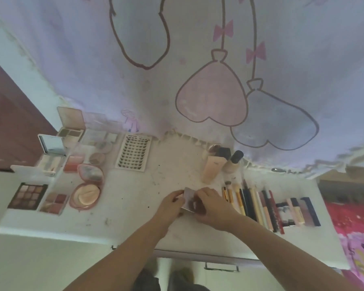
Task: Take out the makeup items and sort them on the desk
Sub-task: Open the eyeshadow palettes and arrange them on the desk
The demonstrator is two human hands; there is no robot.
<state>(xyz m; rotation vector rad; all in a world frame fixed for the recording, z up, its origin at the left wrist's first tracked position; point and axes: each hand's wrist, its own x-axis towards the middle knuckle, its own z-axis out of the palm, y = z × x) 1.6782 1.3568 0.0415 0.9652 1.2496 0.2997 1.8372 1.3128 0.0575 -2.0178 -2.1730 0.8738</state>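
Note:
Both hands meet over the middle of the white desk [135, 217] on a small silvery compact [188, 198]. My left hand [170, 203] grips its left edge and my right hand [213, 206] curls over its right side. Open eyeshadow palettes [27, 196] and a round pink powder compact [86, 192] lie at the left. A false lash tray [133, 152] sits at the back. Foundation bottles [213, 166] stand right of centre. A row of brushes, pencils and lipsticks [267, 206] lies to the right of my hands.
A curtain [198, 70] printed with heart balloons hangs along the desk's far edge. A drawer handle [221, 266] shows under the front edge. A red and pink fabric [357, 232] lies at the right. A dark door [6, 114] stands at the left.

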